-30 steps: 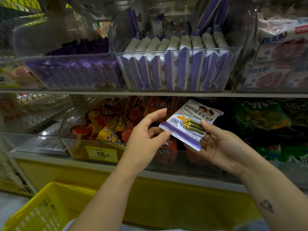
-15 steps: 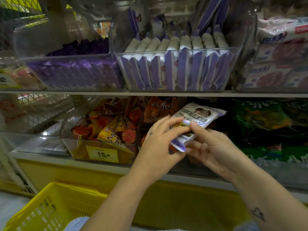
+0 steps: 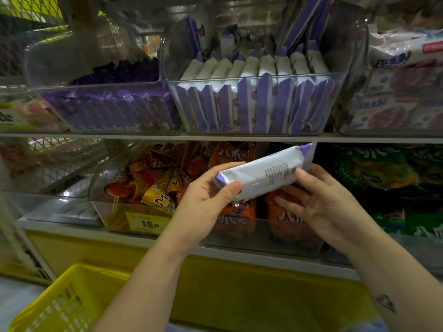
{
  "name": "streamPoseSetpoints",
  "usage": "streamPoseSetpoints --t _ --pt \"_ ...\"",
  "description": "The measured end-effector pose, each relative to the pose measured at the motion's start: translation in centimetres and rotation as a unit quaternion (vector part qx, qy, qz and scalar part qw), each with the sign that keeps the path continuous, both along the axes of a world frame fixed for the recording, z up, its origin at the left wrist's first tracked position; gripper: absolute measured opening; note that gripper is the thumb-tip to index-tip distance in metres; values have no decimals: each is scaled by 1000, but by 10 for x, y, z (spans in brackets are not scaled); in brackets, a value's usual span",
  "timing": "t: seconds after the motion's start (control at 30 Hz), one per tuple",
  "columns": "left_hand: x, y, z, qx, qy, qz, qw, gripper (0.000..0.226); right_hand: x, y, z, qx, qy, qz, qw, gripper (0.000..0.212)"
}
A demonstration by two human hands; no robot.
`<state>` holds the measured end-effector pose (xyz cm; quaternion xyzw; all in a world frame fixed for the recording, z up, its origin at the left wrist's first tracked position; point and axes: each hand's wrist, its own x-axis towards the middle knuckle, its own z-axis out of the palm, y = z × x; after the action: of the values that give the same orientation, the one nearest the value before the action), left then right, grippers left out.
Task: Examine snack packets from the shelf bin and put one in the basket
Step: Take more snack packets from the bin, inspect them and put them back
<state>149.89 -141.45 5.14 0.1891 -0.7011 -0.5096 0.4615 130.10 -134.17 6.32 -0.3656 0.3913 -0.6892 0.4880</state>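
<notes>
I see both hands clamped on one snack packet (image 3: pixel 261 173), held in the air in front of the lower shelf (image 3: pixel 239 254). The left hand (image 3: pixel 206 200) grips its lower end, thumb on the face, fingers curled behind. The right hand (image 3: pixel 321 207) pinches the raised end, thumb on top, fingers beneath. The packet's white printed back faces me. The yellow basket (image 3: pixel 64 305) sits below left, well apart; the clear shelf bin (image 3: pixel 254 78) stands above.
</notes>
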Motion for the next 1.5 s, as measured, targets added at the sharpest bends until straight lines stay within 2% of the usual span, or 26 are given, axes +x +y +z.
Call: streamPoseSetpoints --t 0.1,0.17,0.33,0.43,0.53,0.63,0.73,0.8,0.9,1.0,1.07,1.13,1.2,1.37,1.43,1.5 --pt "5 -2 0 41 10 14 999 24 -2 -2 -2 -16 -14 -22 1000 19" --pt "6 -2 -1 23 -6 52 998 24 -1 -2 -1 -31 -2 -50 998 8" --pt "1 3 1 -146 -88 182 968 33 4 2 2 -78 93 -112 986 8" --pt "-4 9 5 -198 -98 198 955 41 14 5 4 -99 164 -126 973 13" --pt "-9 13 6 -139 -53 104 983 41 26 5 2 -111 226 -124 960 17" --pt "-11 11 6 -67 -2 50 997 31 27 2 0 -113 216 -101 965 18" --pt "-9 6 6 -19 46 40 998 27 21 -1 2 -111 194 -52 973 41" --pt "-8 3 4 31 80 30 996 30 17 -2 0 -87 236 -15 968 54" --pt "-7 0 0 89 130 14 987 32 16 1 -4 -31 294 60 953 50" --pt "-7 0 -1 125 156 -9 980 34 17 3 -5 -32 333 47 941 35" --pt "-7 -2 -2 121 141 10 983 30 17 3 -5 -50 357 22 933 26" --pt "-5 -4 -3 60 83 81 991 33 17 4 -6 -59 380 -1 923 27" --pt "-4 -3 -4 9 45 111 993 38 19 4 -7 -62 402 -20 913 30" --pt "-8 0 -4 -17 -15 114 993 46 29 3 -8 -83 436 -33 895 35" --pt "-7 -1 -5 -13 -15 127 992 39 30 4 -6 -82 421 -13 903 38" --pt "-5 -4 -6 16 2 133 991 41 26 4 -5 -79 396 26 914 51"
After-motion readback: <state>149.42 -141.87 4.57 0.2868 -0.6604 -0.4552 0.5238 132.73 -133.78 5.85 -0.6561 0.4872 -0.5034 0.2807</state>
